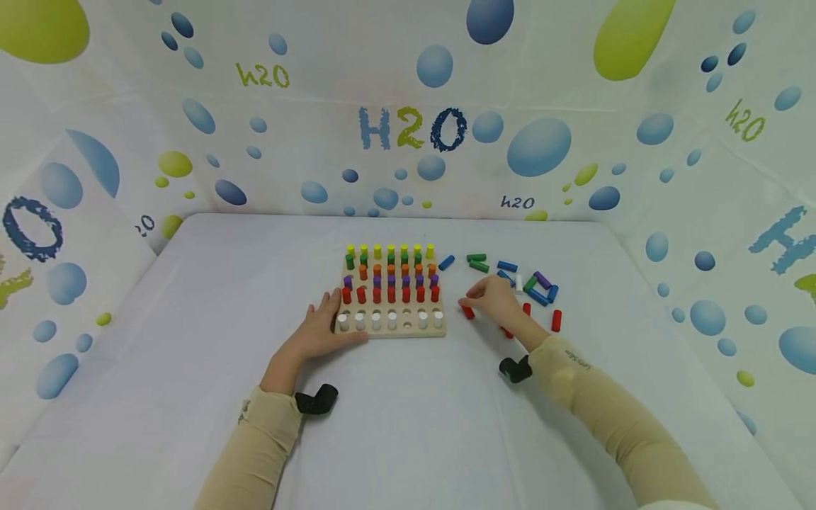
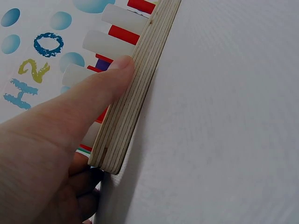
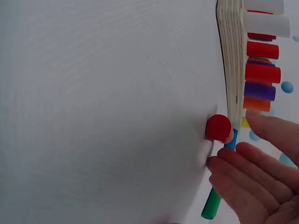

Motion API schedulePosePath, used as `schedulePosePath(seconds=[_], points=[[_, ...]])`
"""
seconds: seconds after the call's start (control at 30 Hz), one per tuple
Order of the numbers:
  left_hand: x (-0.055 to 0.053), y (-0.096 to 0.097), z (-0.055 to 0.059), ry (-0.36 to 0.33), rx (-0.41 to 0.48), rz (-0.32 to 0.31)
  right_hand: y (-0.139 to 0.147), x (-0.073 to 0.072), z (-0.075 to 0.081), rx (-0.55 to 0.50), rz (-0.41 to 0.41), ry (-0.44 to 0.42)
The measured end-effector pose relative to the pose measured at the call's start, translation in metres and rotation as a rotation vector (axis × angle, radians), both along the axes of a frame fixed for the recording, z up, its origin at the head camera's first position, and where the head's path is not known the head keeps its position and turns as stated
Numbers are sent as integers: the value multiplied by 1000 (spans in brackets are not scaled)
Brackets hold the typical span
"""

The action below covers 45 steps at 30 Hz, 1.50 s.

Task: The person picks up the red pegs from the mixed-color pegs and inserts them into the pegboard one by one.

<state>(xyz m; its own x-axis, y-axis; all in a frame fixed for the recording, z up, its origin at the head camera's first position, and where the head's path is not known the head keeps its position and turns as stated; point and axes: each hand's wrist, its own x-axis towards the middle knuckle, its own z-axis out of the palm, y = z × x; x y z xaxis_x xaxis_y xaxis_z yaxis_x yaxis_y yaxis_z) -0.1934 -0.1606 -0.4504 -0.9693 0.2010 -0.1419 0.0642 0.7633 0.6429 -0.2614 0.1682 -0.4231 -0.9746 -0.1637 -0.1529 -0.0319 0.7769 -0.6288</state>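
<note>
The left hand [image 1: 316,334] is spread around the near left corner of the board [image 1: 389,333]; the right hand [image 1: 500,302], much nearer the red peg [image 1: 469,313], has fingertips at it, though whether they pinch I cannot tell. That peg is right of the board, its far end slanting boardward. Farther right, loose pegs [image 1: 538,297] lie on the worktop [image 1: 408,425].
</note>
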Motion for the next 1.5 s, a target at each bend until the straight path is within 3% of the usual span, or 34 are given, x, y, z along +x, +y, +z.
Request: schedulePosePath(seconds=[0.17, 0.37, 0.67, 0.87, 1.17, 1.5], points=[[1, 0, 1, -4, 0, 2, -10, -3, 3, 186, 41, -2], [1, 0, 1, 8, 5, 2, -26, -3, 7, 404, 159, 89], [0, 0, 0, 11, 5, 2, -38, 3, 13, 484, 162, 124], [0, 1, -1, 14, 7, 4, -30, 4, 9, 392, 134, 103], [0, 1, -1, 18, 2, 6, -6, 4, -1, 78, 92, 92], [0, 1, -1, 24, 10, 2, 9, 4, -3, -136, 10, 18]])
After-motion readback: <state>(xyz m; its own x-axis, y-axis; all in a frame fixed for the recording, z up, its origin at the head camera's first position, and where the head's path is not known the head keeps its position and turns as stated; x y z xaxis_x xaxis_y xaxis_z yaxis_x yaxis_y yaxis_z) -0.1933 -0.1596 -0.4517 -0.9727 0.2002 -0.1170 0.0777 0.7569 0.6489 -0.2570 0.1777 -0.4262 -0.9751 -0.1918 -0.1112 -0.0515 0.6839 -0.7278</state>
